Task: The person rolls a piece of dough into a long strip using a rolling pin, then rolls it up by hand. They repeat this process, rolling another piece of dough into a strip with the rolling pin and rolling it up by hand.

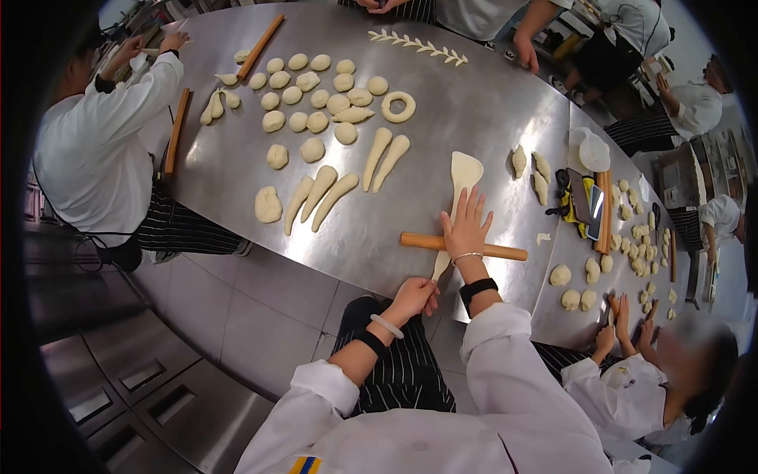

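Note:
A long strip of dough lies on the steel table, its far end rolled flat and wide, its near end narrow and hanging toward the table edge. My left hand is closed around that narrow end. A wooden rolling pin crosses over the strip. On top of the pin rests my right hand, palm down, fingers stretched out and pointing away from me. To the left lie several tapered dough pieces and a dough ring.
Several round dough balls cover the left side of the table. A braided dough strip lies at the far edge. On the right are phones, more rolling pins and dough. Co-workers stand around the table.

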### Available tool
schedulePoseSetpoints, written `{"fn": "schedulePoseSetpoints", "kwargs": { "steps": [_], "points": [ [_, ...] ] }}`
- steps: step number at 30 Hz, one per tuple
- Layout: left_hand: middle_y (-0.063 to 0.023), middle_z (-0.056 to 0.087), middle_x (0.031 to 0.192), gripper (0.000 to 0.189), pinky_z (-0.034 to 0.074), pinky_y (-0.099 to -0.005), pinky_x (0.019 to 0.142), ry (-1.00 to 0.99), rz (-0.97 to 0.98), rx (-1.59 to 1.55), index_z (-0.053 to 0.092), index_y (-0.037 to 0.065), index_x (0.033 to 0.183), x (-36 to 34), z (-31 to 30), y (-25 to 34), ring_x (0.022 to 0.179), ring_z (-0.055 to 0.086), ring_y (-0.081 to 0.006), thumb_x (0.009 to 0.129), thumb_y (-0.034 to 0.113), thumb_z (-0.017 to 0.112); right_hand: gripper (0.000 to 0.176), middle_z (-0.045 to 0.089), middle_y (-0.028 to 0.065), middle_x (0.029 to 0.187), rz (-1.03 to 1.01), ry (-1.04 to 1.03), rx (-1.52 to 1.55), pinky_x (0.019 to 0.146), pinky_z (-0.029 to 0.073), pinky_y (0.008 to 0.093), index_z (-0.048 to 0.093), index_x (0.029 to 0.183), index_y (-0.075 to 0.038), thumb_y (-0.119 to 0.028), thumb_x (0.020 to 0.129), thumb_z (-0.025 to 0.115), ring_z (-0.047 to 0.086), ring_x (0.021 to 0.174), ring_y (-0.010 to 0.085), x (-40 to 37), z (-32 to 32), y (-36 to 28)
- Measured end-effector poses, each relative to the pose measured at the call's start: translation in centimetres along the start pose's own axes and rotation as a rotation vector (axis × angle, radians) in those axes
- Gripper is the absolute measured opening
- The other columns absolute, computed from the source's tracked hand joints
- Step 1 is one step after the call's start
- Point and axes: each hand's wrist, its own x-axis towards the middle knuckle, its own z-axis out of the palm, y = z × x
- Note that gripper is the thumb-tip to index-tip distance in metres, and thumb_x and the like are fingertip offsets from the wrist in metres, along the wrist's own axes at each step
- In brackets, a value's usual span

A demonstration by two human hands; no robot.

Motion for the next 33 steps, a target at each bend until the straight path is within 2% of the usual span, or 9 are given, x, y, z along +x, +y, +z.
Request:
{"fn": "schedulePoseSetpoints", "kwargs": {
  "steps": [4,8,10,12,14,18,24,29,33],
  "points": [
    [-0.0056,0.061,0.063,0.03,0.036,-0.0224,0.039,0.024,0.059,-0.011,0.058,0.001,0.085,-0.3,-0.1,-1.5,0.045,0.055,-0.0119,0.097,0.023,0.041,0.07,0.014,0.0152,0.153,0.077,-0.28,0.006,0.108,0.008,0.0599,0.026,0.144,-0.005,-0.044,0.09,0.047,0.011,0.14,0.0382,-8.5,-2.4,-1.5],
    [-0.0058,0.06,0.064,0.03,0.038,-0.0241,0.041,0.034,0.115,-0.087,0.058,0.0,0.085,-1.2,0.4,-2.8,0.045,0.054,-0.0128,0.097,0.022,0.04,0.066,0.016,0.0165,0.152,0.079,-0.185,0.064,0.108,0.007,0.0601,0.03,0.142,-0.004,-0.042,0.091,0.046,0.01,0.14,0.0393,-10.3,-1.6,-1.1],
    [-0.0054,0.06,0.065,0.03,0.037,-0.0221,0.04,0.019,0.102,-0.097,0.058,0.001,0.086,-1.5,0.4,-2.8,0.046,0.053,-0.0117,0.098,0.023,0.04,0.064,0.021,0.0171,0.15,0.106,-0.167,-0.034,0.108,0.009,0.0594,0.032,0.141,-0.004,-0.042,0.092,0.045,0.012,0.14,0.0378,-5.0,-0.8,0.0],
    [-0.0049,0.06,0.066,0.03,0.036,-0.0202,0.04,0.001,0.079,-0.094,0.058,0.002,0.088,-1.7,0.4,-3.2,0.046,0.053,-0.0106,0.098,0.024,0.04,0.062,0.026,0.0169,0.148,0.103,-0.009,0.049,0.109,0.011,0.0581,0.033,0.14,-0.003,-0.041,0.092,0.045,0.016,0.139,0.036,-2.4,-0.8,0.2],
    [-0.0046,0.06,0.065,0.031,0.036,-0.0199,0.04,0.025,0.04,-0.136,0.059,0.003,0.086,-2.0,0.3,-3.7,0.046,0.053,-0.01,0.098,0.024,0.041,0.064,0.025,0.0147,0.149,-0.137,-0.106,-0.003,0.108,0.013,0.0576,0.034,0.14,-0.004,-0.039,0.088,0.05,0.022,0.137,0.0355,-8.0,-2.6,-0.5],
    [-0.0049,0.06,0.064,0.029,0.037,-0.0225,0.04,0.043,0.079,-0.157,0.06,0.002,0.083,-1.9,0.2,-4.0,0.045,0.052,-0.01,0.097,0.021,0.043,0.07,0.022,0.016,0.151,-0.152,-0.297,0.105,0.109,0.008,0.057,0.028,0.143,-0.004,-0.036,0.085,0.052,0.016,0.139,0.0373,-16.1,-3.1,-1.1],
    [-0.0064,0.06,0.06,0.029,0.04,-0.0229,0.041,0.058,0.055,-0.128,0.062,0.001,0.082,-2.7,0.4,-4.4,0.043,0.052,-0.011,0.096,0.019,0.044,0.067,0.027,0.0131,0.149,-0.132,-0.131,0.04,0.108,0.013,0.0585,0.032,0.14,-0.003,-0.037,0.087,0.054,0.02,0.138,0.0348,-10.3,-2.8,0.1],
    [-0.0029,0.058,0.059,0.032,0.039,-0.0216,0.043,0.057,0.136,-0.018,0.066,0.0,0.088,-1.8,-0.4,-6.2,0.047,0.051,-0.0082,0.095,0.027,0.051,0.073,0.028,0.011,0.149,-0.106,-0.254,0.17,0.108,0.012,0.0587,0.033,0.139,-0.004,-0.04,0.082,0.06,0.021,0.139,0.0337,-19.1,-3.2,-1.4],
    [-0.002,0.06,0.062,0.034,0.037,-0.0202,0.043,0.048,0.054,-0.017,0.068,0.004,0.087,-1.9,-0.8,-5.2,0.049,0.053,-0.008,0.094,0.033,0.052,0.076,0.031,0.0114,0.147,-0.165,-0.161,0.15,0.108,0.013,0.0594,0.034,0.138,-0.004,-0.041,0.079,0.063,0.024,0.136,0.0359,-14.6,-3.4,-0.3]
  ]
}}
